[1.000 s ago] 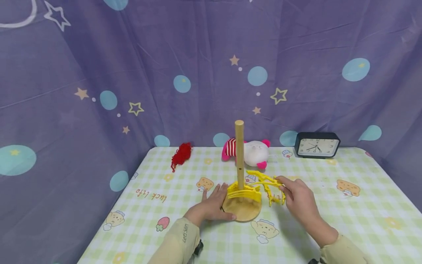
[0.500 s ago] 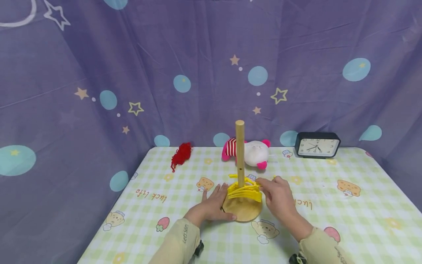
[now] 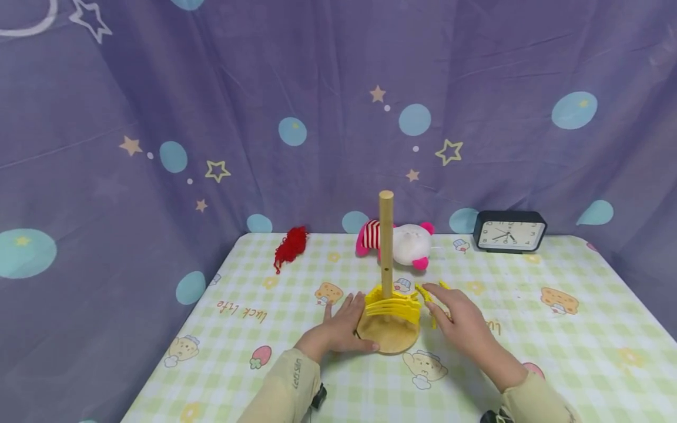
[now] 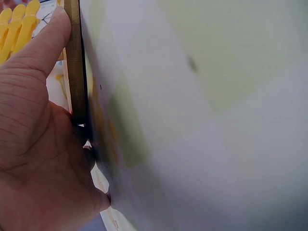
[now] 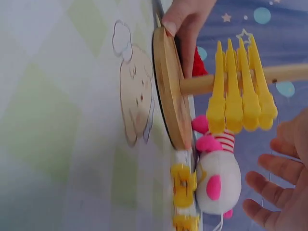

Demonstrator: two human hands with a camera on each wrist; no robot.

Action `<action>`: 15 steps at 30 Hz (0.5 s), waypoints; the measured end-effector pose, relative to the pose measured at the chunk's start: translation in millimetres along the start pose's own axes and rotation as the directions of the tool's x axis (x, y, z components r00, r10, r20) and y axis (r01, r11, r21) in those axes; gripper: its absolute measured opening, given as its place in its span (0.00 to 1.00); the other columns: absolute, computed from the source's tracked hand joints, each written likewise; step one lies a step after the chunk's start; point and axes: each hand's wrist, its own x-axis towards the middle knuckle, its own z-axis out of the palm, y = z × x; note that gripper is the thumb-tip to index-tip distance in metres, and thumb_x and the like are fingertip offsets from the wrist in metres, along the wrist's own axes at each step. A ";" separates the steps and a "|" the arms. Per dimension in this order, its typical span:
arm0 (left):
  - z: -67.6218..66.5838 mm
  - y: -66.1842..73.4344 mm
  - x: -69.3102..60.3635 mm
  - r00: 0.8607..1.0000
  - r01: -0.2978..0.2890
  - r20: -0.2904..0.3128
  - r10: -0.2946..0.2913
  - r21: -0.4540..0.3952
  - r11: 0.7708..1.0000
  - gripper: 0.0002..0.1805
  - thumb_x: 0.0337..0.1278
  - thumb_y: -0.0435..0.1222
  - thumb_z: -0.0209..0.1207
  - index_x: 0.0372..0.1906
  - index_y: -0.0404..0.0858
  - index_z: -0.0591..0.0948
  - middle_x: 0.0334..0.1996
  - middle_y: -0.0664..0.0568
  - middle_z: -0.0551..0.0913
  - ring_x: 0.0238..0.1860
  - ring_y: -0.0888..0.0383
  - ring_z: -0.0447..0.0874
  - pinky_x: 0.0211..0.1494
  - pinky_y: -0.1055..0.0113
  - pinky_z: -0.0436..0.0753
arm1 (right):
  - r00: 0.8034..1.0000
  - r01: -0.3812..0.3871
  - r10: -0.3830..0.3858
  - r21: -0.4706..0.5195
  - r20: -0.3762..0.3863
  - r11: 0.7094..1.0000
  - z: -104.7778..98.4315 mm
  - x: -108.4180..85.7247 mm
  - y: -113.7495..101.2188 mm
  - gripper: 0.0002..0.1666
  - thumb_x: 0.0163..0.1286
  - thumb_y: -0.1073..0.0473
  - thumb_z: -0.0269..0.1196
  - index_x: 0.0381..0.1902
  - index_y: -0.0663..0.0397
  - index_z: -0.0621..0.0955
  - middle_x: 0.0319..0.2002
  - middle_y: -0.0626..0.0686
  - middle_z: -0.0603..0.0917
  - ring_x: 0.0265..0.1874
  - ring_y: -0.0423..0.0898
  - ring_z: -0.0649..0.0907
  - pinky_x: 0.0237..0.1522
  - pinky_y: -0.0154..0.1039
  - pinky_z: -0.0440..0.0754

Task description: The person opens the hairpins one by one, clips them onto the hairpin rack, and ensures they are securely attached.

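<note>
A wooden stand (image 3: 386,341) with a round base and an upright post stands in the middle of the head view. Several long, curved yellow plastic pieces (image 3: 394,307) with pointed tips are stacked around its lower post. My left hand (image 3: 341,329) lies at the base's left side with fingers spread and straight, the thumb resting on top of the base. To the right of the stand, my right hand (image 3: 462,320) is apart from the stack with its fingers loosely spread, holding nothing. Near it, more yellow pieces (image 5: 183,185) lie on the table, partly hidden in the head view.
Behind the stand lies a white and pink plush toy (image 3: 412,245) with a striped part. A red yarn bundle (image 3: 291,247) sits at the back left and a black clock (image 3: 509,232) at the back right. A checked cloth (image 3: 211,364) covers the table; a purple curtain (image 3: 328,76) hangs behind.
My right hand carried a yellow piece left to the post, let go of it there, and moved back right a little with its fingers opened. My left hand has stayed on the base.
</note>
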 end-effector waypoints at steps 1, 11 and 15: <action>0.2 -0.1 0.2 1.000 0.000 0.000 0.000 -0.001 1.000 0.63 0.47 0.67 0.62 0.78 0.39 0.45 0.79 0.51 0.41 0.78 0.52 0.34 0.72 0.40 0.30 | 0.999 -0.033 0.033 -0.003 -0.002 0.999 -2.8 -0.8 2.2 0.23 0.71 0.60 0.61 0.62 0.56 0.77 0.57 0.57 0.81 0.52 0.57 0.80 0.53 0.58 0.77; 0.4 -0.7 0.6 1.000 0.004 -0.001 -0.004 0.000 1.000 0.62 0.48 0.67 0.62 0.79 0.41 0.45 0.79 0.53 0.40 0.78 0.53 0.34 0.72 0.40 0.30 | 0.968 -0.249 0.250 -0.065 0.011 0.966 -20.1 -7.0 24.1 0.14 0.64 0.61 0.65 0.46 0.60 0.83 0.44 0.58 0.85 0.41 0.56 0.83 0.42 0.55 0.79; 1.2 -0.4 1.1 1.000 0.005 0.000 -0.005 -0.001 1.000 0.62 0.48 0.66 0.62 0.79 0.41 0.45 0.79 0.52 0.40 0.78 0.53 0.34 0.72 0.40 0.30 | 0.950 -0.297 0.304 -0.098 0.068 0.950 -19.6 -8.4 31.5 0.18 0.61 0.58 0.69 0.46 0.63 0.82 0.44 0.61 0.85 0.40 0.56 0.83 0.41 0.55 0.79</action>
